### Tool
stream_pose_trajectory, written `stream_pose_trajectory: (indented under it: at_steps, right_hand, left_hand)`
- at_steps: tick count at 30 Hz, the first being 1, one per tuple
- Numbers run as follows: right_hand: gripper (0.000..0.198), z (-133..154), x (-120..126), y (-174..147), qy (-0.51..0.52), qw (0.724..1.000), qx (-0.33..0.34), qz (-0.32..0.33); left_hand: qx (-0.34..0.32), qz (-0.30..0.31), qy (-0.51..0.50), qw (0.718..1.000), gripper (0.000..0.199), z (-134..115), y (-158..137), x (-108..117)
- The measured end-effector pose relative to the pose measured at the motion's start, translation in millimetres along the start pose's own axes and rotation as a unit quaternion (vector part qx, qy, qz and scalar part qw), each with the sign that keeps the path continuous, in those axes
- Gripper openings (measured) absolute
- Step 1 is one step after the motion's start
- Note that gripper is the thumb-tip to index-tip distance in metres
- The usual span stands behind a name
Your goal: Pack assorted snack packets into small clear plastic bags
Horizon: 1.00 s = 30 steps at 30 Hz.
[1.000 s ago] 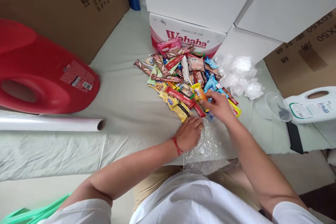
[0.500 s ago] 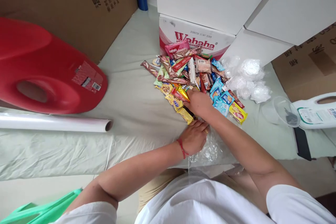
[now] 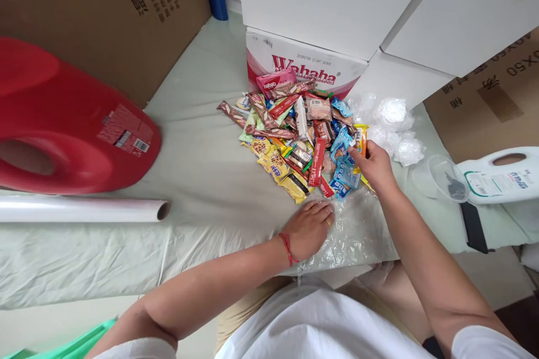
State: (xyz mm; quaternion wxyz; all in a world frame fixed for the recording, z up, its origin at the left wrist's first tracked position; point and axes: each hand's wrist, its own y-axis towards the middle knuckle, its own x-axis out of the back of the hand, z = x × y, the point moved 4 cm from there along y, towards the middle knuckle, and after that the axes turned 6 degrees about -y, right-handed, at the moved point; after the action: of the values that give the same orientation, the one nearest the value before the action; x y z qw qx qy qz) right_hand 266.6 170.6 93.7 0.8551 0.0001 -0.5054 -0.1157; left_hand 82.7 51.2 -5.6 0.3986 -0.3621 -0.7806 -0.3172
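A heap of wrapped snacks (image 3: 290, 129) lies on the cloth-covered table, with red wafer packs, brown bars, yellow biscuit packets and blue packets. At its right side my right hand (image 3: 374, 165) is closed, pinching a yellow-orange snack packet (image 3: 361, 140) that stands upright. Close to its fingertips are several blue packets (image 3: 346, 171). My left hand (image 3: 309, 230) lies flat with its fingers stretched out, just in front of the heap. It presses on a crinkled sheet of clear plastic (image 3: 349, 230), which spreads to the table's front edge.
Clear plastic bundles (image 3: 393, 123) sit right of the heap. Behind stand white boxes (image 3: 307, 59). A plastic cup (image 3: 442, 176), white jug (image 3: 501, 179) and black phone-like slab (image 3: 474, 227) are at right. At left are a large red jug (image 3: 84, 129) and a roll of film (image 3: 84, 209).
My right hand has moved from the heap's middle to its right side and now holds the yellow-orange packet. The left hand stays on the plastic. The view has shifted slightly.
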Motion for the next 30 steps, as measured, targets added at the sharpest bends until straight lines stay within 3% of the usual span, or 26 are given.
stream_pose_trajectory:
  at_steps: [5,11,14,18,21,23,26,30]
  right_hand:
    - [0.039,31,-18,-4,-0.075,0.991,0.084,0.073]
    - [0.029,25,-17,24,-0.208,0.977,0.015,0.035]
    - [0.034,53,-25,30,-0.181,0.980,0.071,0.043]
    - [0.038,125,-74,22,-0.197,0.958,0.175,0.112]
    - [0.036,163,-117,20,-0.252,0.935,0.188,0.166]
    - [0.036,174,-131,21,-0.265,0.928,0.190,0.182]
    - [0.033,166,-119,29,-0.276,0.923,0.191,0.189]
    - [0.022,120,-50,45,-0.294,0.929,0.173,0.145]
  left_hand:
    - [0.001,0.002,0.001,1.000,0.041,-1,1,6]
    - [-0.001,0.011,-0.003,1.000,0.040,-1,2,7]
    - [-0.008,0.007,-0.005,1.000,0.040,0,1,6]
    - [-0.003,0.012,-0.010,1.000,0.043,0,1,6]
    - [0.000,0.015,-0.018,1.000,0.043,0,2,6]
    - [0.001,0.015,-0.023,1.000,0.042,0,1,6]
    - [-0.002,0.011,-0.022,1.000,0.045,1,-1,6]
    - [0.014,-0.003,-0.026,1.000,0.042,4,-3,6]
